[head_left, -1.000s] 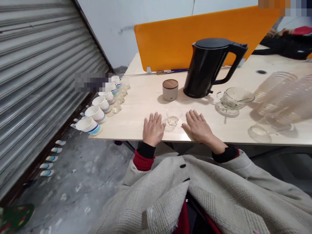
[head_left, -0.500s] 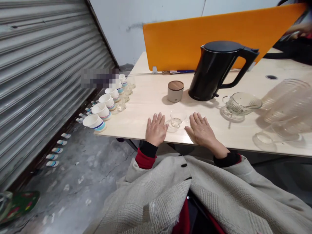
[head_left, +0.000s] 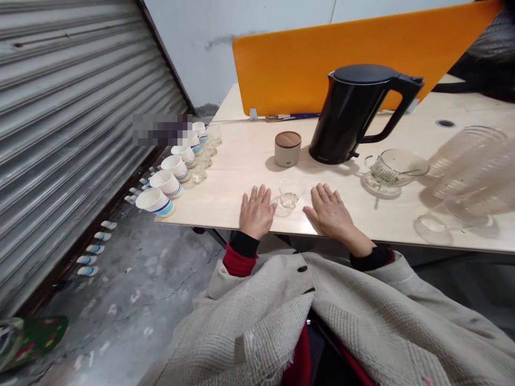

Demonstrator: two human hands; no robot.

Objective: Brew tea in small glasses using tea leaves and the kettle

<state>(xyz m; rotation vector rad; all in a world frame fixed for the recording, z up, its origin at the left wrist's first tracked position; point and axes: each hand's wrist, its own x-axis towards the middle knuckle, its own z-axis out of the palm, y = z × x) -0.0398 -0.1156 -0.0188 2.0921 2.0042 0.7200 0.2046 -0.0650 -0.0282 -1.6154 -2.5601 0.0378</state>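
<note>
My left hand (head_left: 257,212) lies flat, palm down, at the front edge of the pale wooden table (head_left: 241,161), holding nothing. My right hand (head_left: 330,212) rests the same way a little to the right. Between them stands a small clear cup (head_left: 290,195) with dark bits at its bottom; neither hand grips it. Behind the cup is a grey canister (head_left: 287,153) with a wooden lid. A black electric kettle (head_left: 350,118) stands upright to its right. Farther right, a glass cup with a handle (head_left: 396,171) holds what look like leaves.
Several striped paper cups (head_left: 166,183) line the table's left edge, with small clear cups (head_left: 198,174) beside them. Stacked clear plastic cups (head_left: 470,171) lie on the right. An orange divider (head_left: 346,53) closes off the back. Left is a metal roller shutter (head_left: 80,118).
The view has shifted very slightly. Both hands stay flat on the table, and the objects keep their places. At the far upper right, another person's hand has gone out of sight.
</note>
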